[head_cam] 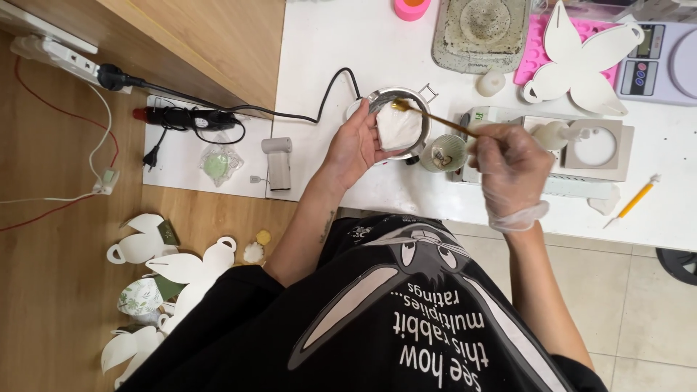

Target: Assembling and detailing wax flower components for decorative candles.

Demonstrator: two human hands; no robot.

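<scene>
A small metal pot (410, 98) with white wax or cream in it stands on the white table (348, 43). My bare left hand (356, 149) grips the pot's near rim from the left. My right hand (512, 163), in a thin clear glove, holds a thin wooden stick (435, 118) whose gold-tipped end reaches into the pot. A small glass jar (444, 152) sits between the two hands.
Behind are a pink cup (412, 7), a grey square mould (483, 33), a pink silicone mould (536, 51), white petal-shaped card cutouts (581, 62), a digital scale (657, 62) and a pencil (635, 199). On the floor at left lie more cutouts (174, 268), a power strip (54, 54) and cables.
</scene>
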